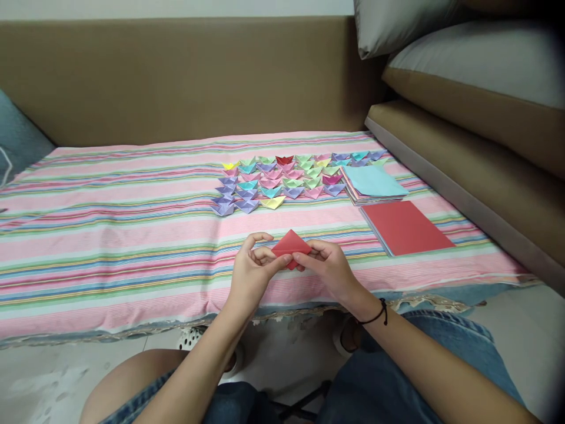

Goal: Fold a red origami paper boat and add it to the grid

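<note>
Between my two hands is a small red folded paper [291, 242], diamond-shaped with one point up, held above the front part of the striped cloth. My left hand [253, 262] pinches its left side, thumb on the near face and index finger raised. On the right side my right hand [325, 262] grips it too, its thumb beside the other thumb near the lower middle. Fingers hide part of the paper's back and lower edges. Beyond the hands, folded paper boats [271, 184] in many colours stand in several rows.
A stack of paper topped with light blue [375, 179] lies right of the boats, and a red-topped stack [408, 227] is nearer me. The striped cloth [110, 247] covers the seat. Cushions [477, 88] are piled at right; a brown backrest [189, 79] rises behind.
</note>
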`<state>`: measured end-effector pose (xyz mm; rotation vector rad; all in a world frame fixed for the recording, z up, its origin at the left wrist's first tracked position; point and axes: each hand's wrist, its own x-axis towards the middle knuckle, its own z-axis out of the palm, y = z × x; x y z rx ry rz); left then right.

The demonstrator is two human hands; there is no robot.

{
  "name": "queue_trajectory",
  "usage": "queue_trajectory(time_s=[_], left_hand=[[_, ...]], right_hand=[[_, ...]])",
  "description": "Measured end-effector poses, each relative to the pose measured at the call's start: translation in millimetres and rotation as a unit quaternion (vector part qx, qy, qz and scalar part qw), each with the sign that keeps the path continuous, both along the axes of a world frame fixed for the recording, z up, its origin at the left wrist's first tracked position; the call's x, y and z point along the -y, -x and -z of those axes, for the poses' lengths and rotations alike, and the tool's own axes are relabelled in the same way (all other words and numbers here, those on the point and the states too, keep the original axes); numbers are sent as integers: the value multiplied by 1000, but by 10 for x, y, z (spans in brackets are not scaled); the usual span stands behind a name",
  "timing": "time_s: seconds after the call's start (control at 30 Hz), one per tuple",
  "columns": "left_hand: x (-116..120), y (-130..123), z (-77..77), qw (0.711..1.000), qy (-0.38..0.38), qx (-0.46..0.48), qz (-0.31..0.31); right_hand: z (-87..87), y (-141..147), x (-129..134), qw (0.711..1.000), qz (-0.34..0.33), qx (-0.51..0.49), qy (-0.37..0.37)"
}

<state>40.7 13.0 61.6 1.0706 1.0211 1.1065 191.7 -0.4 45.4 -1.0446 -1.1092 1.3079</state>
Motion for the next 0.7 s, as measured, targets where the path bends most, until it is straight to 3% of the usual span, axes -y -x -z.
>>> queue_trajectory(time_s=[0.27, 0.5, 0.7], left_hand=[[-8, 14, 7, 995, 28, 1, 97], [-37, 65, -5, 987, -72, -92, 111], [-11, 39, -48, 985, -74, -103, 117]], right_hand=[[-13, -33, -11, 1000, 1, 21, -19], [25, -41, -2, 998, -36, 32, -31], [-7, -49, 5, 994, -41, 73, -64]])
